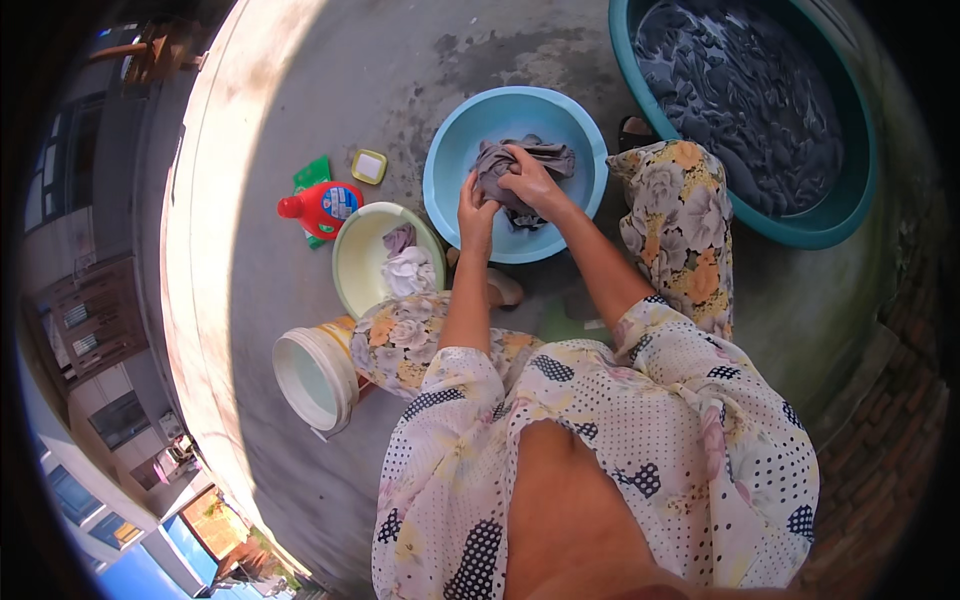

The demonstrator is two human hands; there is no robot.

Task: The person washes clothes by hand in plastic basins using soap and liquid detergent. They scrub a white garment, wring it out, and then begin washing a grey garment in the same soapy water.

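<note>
A light-blue plastic basin (457,124) stands on the ground before me. Over it, my left hand (476,217) and my right hand (534,184) grip a bunched greyish-mauve cloth garment (501,169) from its near side. Part of the cloth spreads to the right across the basin floor. Beneath my hands lies a dark piece of fabric with a light pattern (525,221), mostly hidden. My right thumb and fingers press into the folds. The left fingers hold the cloth's left edge.
Left of the basin are a pale-yellow tub (356,255) with white and mauve cloths, a red detergent bottle (319,210), a green packet (311,174) and a soap dish (369,166). A water bucket (311,379) stands nearer. At right, a large teal tub (814,238) holds dark laundry in water.
</note>
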